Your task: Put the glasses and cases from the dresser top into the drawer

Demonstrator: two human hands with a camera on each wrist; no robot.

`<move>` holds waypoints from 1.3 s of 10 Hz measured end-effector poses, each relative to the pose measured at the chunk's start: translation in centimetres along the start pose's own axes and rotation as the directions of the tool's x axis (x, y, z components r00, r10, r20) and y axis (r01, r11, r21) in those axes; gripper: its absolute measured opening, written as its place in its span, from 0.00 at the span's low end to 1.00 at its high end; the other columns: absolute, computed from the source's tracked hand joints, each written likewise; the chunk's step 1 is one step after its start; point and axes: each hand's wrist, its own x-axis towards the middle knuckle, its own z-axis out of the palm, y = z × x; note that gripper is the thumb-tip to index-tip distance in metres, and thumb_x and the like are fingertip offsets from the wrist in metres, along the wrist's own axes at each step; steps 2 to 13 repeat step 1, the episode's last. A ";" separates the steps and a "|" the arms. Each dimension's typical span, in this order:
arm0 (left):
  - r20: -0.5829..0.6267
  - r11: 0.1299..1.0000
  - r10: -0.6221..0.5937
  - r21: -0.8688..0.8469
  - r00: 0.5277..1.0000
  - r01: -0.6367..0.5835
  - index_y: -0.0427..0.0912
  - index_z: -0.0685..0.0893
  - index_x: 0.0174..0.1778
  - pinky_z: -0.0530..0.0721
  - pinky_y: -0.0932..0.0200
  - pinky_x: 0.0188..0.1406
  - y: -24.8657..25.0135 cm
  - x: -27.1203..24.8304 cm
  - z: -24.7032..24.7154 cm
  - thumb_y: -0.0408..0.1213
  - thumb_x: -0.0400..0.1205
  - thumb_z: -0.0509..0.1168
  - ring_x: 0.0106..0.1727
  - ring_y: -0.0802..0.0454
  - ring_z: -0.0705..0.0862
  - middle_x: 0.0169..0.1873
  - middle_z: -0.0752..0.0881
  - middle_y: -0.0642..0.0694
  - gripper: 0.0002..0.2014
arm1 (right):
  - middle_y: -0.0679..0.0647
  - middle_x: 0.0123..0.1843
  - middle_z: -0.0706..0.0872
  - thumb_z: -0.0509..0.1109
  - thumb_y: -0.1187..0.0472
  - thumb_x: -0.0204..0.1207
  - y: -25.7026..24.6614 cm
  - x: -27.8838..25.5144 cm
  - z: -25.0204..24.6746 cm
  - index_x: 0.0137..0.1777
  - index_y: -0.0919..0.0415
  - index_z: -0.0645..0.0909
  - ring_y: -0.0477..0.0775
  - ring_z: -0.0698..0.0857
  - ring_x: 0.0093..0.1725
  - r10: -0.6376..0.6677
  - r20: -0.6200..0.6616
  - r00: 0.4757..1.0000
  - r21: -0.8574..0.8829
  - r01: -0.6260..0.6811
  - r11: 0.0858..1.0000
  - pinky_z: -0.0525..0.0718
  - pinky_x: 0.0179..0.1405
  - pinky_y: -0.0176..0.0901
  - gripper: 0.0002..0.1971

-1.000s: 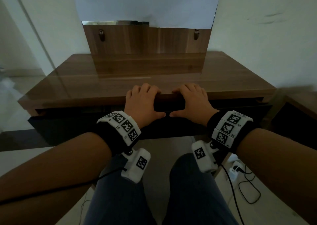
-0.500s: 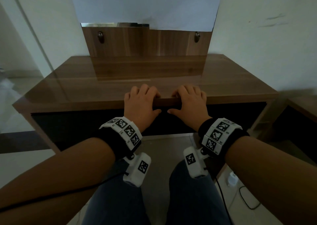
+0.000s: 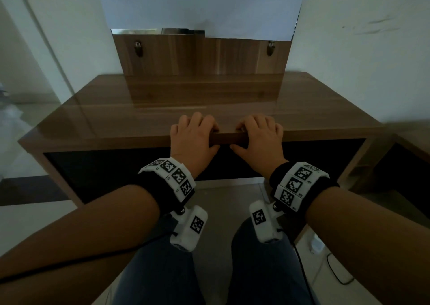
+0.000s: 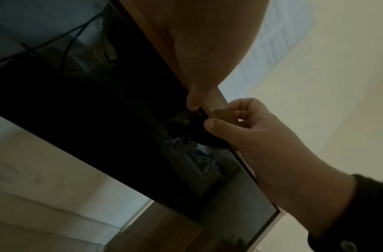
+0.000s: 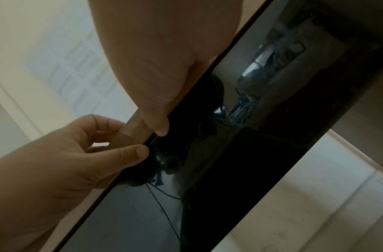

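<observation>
Both hands sit side by side at the middle of the dresser's front edge (image 3: 325, 135), each curled over the wooden lip with fingers on the dresser top (image 3: 139, 109) and thumb tucked beneath. The left hand (image 3: 192, 139) grips the edge just left of centre; the right hand (image 3: 257, 140) grips it just beside, a short stretch of bare wood between them. Under the lip runs the dark, glossy drawer front (image 3: 104, 170), which looks pushed home flush with the frame. No glasses or cases show anywhere on the top; they are presumably inside the drawer, though its contents are hidden. Judged from this, the work is at its closing step, with the drawer shut or very nearly so. The next move probably calls only for letting go of the edge and drawing both hands back, after checking that the front sits fully seated along its whole width.
</observation>
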 end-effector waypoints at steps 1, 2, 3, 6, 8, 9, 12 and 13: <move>0.021 1.000 -0.017 -0.006 1.000 0.017 0.56 0.77 0.53 0.71 0.49 0.56 0.0 0.1 -0.4 0.58 0.70 0.70 0.57 0.46 0.74 0.54 0.77 0.52 0.19 | 0.48 0.60 0.78 0.74 0.41 0.65 -0.1 0.2 -0.6 0.55 0.47 0.77 0.56 0.73 0.65 0.031 0.046 0.998 0.024 -0.032 0.999 0.64 0.65 0.54 0.21; 0.021 1.000 -0.017 -0.006 1.000 0.017 0.56 0.77 0.53 0.71 0.49 0.56 0.0 0.1 -0.4 0.58 0.70 0.70 0.57 0.46 0.74 0.54 0.77 0.52 0.19 | 0.48 0.60 0.78 0.74 0.41 0.65 -0.1 0.2 -0.6 0.55 0.47 0.77 0.56 0.73 0.65 0.031 0.046 0.998 0.024 -0.032 0.999 0.64 0.65 0.54 0.21; 0.021 1.000 -0.017 -0.006 1.000 0.017 0.56 0.77 0.53 0.71 0.49 0.56 0.0 0.1 -0.4 0.58 0.70 0.70 0.57 0.46 0.74 0.54 0.77 0.52 0.19 | 0.48 0.60 0.78 0.74 0.41 0.65 -0.1 0.2 -0.6 0.55 0.47 0.77 0.56 0.73 0.65 0.031 0.046 0.998 0.024 -0.032 0.999 0.64 0.65 0.54 0.21; 0.021 1.000 -0.017 -0.006 1.000 0.017 0.56 0.77 0.53 0.71 0.49 0.56 0.0 0.1 -0.4 0.58 0.70 0.70 0.57 0.46 0.74 0.54 0.77 0.52 0.19 | 0.48 0.60 0.78 0.74 0.41 0.65 -0.1 0.2 -0.6 0.55 0.47 0.77 0.56 0.73 0.65 0.031 0.046 0.998 0.024 -0.032 0.999 0.64 0.65 0.54 0.21; 0.021 1.000 -0.017 -0.006 1.000 0.017 0.56 0.77 0.53 0.71 0.49 0.56 0.0 0.1 -0.4 0.58 0.70 0.70 0.57 0.46 0.74 0.54 0.77 0.52 0.19 | 0.48 0.60 0.78 0.74 0.41 0.65 -0.1 0.2 -0.6 0.55 0.47 0.77 0.56 0.73 0.65 0.031 0.046 0.998 0.024 -0.032 0.999 0.64 0.65 0.54 0.21; 0.021 1.000 -0.017 -0.006 1.000 0.017 0.56 0.77 0.53 0.71 0.49 0.56 0.0 0.1 -0.4 0.58 0.70 0.70 0.57 0.46 0.74 0.54 0.77 0.52 0.19 | 0.48 0.60 0.78 0.74 0.41 0.65 -0.1 0.2 -0.6 0.55 0.47 0.77 0.56 0.73 0.65 0.031 0.046 0.998 0.024 -0.032 0.999 0.64 0.65 0.54 0.21; 0.021 1.000 -0.017 -0.006 1.000 0.017 0.56 0.77 0.53 0.71 0.49 0.56 0.0 0.1 -0.4 0.58 0.70 0.70 0.57 0.46 0.74 0.54 0.77 0.52 0.19 | 0.48 0.60 0.78 0.74 0.41 0.65 -0.1 0.2 -0.6 0.55 0.47 0.77 0.56 0.73 0.65 0.031 0.046 0.998 0.024 -0.032 0.999 0.64 0.65 0.54 0.21; 0.021 1.000 -0.017 -0.006 1.000 0.017 0.56 0.77 0.53 0.71 0.49 0.56 0.0 0.1 -0.4 0.58 0.70 0.70 0.57 0.46 0.74 0.54 0.77 0.52 0.19 | 0.48 0.60 0.78 0.74 0.41 0.65 -0.1 0.2 -0.6 0.55 0.47 0.77 0.56 0.73 0.65 0.031 0.046 0.998 0.024 -0.032 0.999 0.64 0.65 0.54 0.21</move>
